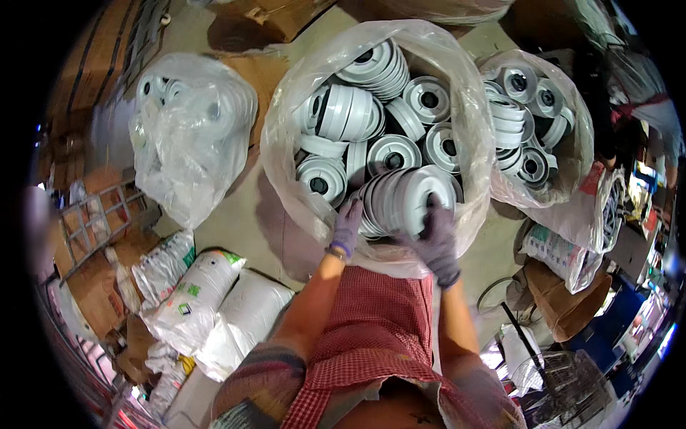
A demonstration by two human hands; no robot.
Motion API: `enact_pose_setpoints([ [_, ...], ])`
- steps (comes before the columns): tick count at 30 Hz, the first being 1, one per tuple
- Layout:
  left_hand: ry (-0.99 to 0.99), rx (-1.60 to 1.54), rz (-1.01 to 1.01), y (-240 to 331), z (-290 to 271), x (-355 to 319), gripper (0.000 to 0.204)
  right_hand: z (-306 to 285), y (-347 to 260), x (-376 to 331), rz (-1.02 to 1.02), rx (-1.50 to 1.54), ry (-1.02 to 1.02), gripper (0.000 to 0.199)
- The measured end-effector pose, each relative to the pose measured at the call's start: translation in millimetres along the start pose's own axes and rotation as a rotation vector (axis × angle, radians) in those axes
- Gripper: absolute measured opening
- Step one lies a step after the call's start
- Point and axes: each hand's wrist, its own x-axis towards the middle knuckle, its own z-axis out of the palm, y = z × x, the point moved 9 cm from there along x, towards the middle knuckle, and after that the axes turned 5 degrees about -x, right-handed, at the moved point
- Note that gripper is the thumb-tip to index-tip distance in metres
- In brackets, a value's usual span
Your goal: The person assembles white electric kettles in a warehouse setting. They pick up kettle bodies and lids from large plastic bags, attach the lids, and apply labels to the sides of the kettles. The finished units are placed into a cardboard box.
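**Both gloved hands on a stack of round grey-white parts (pixel 400 202), near side of big open bag (pixel 284 118)**

Left hand (pixel 347 224): fingers up along the left end of the stack, gripping that side. Right hand (pixel 433 242): fingers curled over the face of the end disc, near its dark centre, gripping; slightly blurred, exact finger contact can't be told. Stack lies on its side between the two hands, discs nested in a row, over the bag's near rim. Both gloves greyish purple; bands (pixel 339 248) on left wrist.

Just beyond the hands, inside the same bag: more loose parts (pixel 394 154), same kind, some nested in rows, some face up with dark centres. Bag is clear plastic, mouth wide open, rim rolled outward.

Right of the right hand, farther out: second open clear bag (pixel 584 132), similar parts (pixel 519 84) inside. Well left of the left hand: third clear bag (pixel 193 150), plastic gathered over the parts in it.

Left of and nearer the body than the left hand: plump white sacks (pixel 246 314) lying on the floor (pixel 251 245). Right of and nearer the body than the right hand: brown carton (pixel 564 304), wire fan cage (pixel 572 386). Directly below both hands: red checked apron (pixel 379 307).
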Motion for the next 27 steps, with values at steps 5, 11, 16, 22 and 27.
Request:
enact_pose_setpoints([
  [5, 0.327, -0.167, -0.255, -115, -34, 40, 0.055, 30, 90, 53, 0.1, 0.631, -0.198, 0.092],
  [11, 0.553, -0.004, -0.166, -142, -57, 20, 0.082, 26, 92, 67, 0.194, 0.686, -0.46, 0.062],
  [16, 0.492, -0.238, -0.27, -67, -12, 1, 0.064, 21, 106, 82, -0.01, 0.407, -0.685, 0.062],
  [22, 0.48, -0.442, -0.63, -31, 0, -49, 0.065, -1, 124, 93, -0.057, 0.27, -0.779, 0.062],
  [27, 0.446, 0.491, -0.29, -86, -54, -55, 0.071, 2, 103, 105, -0.328, 0.372, -0.445, 0.063],
])
